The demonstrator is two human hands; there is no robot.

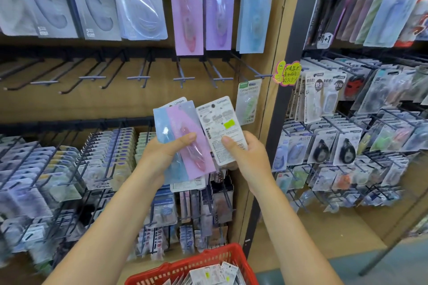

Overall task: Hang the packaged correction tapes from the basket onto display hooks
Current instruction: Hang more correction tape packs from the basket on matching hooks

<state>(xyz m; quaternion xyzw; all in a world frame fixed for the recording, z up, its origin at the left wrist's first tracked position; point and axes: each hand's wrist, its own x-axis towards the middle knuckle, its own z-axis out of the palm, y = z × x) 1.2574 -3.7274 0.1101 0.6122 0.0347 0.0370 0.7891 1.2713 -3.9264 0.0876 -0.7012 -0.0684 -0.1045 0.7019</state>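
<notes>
My left hand (162,152) holds a fan of packaged correction tapes, a pink pack (192,146) in front of a blue pack (164,132), thumb pressed across them. My right hand (245,152) grips a white pack (222,127) turned back side out, with a yellow-green sticker on it. A row of bare display hooks (183,78) juts out above the hands. One green pack (247,102) hangs on the rightmost hook. The red basket (240,261) sits at the bottom, with more packs inside.
Pink, purple and blue packs (217,7) hang on the top row, grey ones to the left. Crowded hooks of small packs (69,169) fill the lower left. A wooden divider (275,99) separates a second crowded rack (347,134) on the right.
</notes>
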